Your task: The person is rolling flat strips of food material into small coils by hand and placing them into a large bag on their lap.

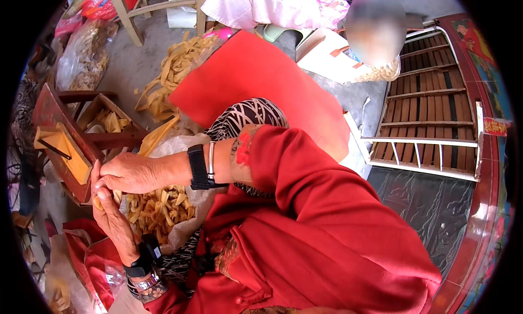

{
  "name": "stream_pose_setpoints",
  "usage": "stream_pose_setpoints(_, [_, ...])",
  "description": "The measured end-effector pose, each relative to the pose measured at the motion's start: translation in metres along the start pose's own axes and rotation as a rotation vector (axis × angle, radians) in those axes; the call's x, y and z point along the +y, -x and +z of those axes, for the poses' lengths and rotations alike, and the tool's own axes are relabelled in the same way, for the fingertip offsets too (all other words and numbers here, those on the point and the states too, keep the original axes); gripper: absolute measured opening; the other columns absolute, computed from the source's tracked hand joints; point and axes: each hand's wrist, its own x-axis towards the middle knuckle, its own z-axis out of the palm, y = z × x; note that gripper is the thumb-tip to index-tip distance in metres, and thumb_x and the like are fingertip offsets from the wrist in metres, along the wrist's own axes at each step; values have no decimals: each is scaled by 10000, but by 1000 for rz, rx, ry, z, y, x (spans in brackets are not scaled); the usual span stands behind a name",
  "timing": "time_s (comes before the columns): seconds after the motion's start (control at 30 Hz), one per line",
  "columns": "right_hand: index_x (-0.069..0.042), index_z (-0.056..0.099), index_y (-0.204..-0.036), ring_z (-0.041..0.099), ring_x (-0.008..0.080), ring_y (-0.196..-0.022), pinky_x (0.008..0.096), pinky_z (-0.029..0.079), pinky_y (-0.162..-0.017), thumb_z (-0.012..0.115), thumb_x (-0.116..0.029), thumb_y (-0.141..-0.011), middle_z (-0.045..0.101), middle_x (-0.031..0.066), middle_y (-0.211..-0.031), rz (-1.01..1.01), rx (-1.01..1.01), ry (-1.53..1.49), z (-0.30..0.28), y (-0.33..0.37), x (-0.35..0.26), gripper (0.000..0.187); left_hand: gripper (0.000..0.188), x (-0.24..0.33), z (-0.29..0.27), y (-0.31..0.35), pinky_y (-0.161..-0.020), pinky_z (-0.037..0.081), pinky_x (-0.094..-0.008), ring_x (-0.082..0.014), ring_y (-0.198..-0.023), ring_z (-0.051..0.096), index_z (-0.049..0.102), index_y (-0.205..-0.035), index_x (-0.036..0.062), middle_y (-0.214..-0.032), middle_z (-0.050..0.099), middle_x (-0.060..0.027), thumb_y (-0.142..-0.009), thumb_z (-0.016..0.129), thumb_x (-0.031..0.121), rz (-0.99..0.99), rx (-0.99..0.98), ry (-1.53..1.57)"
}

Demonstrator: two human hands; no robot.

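Note:
My right hand (128, 173) and my left hand (113, 216) meet beside a dark red wooden stool (60, 130) at the left. Both are closed, with fingertips pressed together. A small piece of yellow strip (98, 203) shows at the left fingers; what the right fingers hold is hidden. Below my right wrist, a clear plastic bag (202, 200) holds many knotted yellow strips (160, 209). A flat yellow strip (158, 135) lies just beyond my right hand. On the stool's side is a pale wooden block (68, 150) with a dark slot or bar.
Loose yellow strips (169, 77) lie beside a red board (261, 80). A small box (106, 113) holds more strips. A wooden stool (131, 17) and a filled plastic bag (84, 55) stand farther off. A white-framed slatted rack (427, 99) is at right; another person sits beyond.

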Motion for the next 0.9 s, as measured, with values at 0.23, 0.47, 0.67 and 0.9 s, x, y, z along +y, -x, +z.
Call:
stream_pose_setpoints(0.23, [-12,434,-1066,630,186,-768,308,499,-668,477,-321,-952,661,109,-902,246,25,-92,-2,-7,-2,332,521,-15,-30,4,-768,531,-374,-255,-886,630,471,-1234,-38,-1202,542,-129,-965,418,404,-144,-66,548])
stream_pose_setpoints(0.47, [-21,621,-813,477,105,-605,272,411,-571,507,-355,-938,546,32,-642,119,-36,41,-3,-2,7,375,483,-31,-60,-4,-812,505,-367,-168,-782,568,533,-1135,-49,-961,606,-109,-985,369,380,-235,-164,993])
stream_pose_setpoints(0.67, [-13,597,-827,434,78,-569,262,372,-517,581,-266,-906,480,17,-611,91,-178,201,-1,-2,5,265,492,-28,-65,3,-669,540,-334,-141,-612,544,555,-1067,-51,-867,597,-93,-988,356,391,-247,-2,898])
stream_pose_setpoints(0.9, [-7,598,-904,467,76,-610,241,401,-548,582,-203,-905,522,22,-665,161,-209,121,5,-5,5,196,230,-25,-53,6,-407,414,-205,-56,-450,457,597,-893,22,-646,553,0,-875,628,248,-250,82,527])
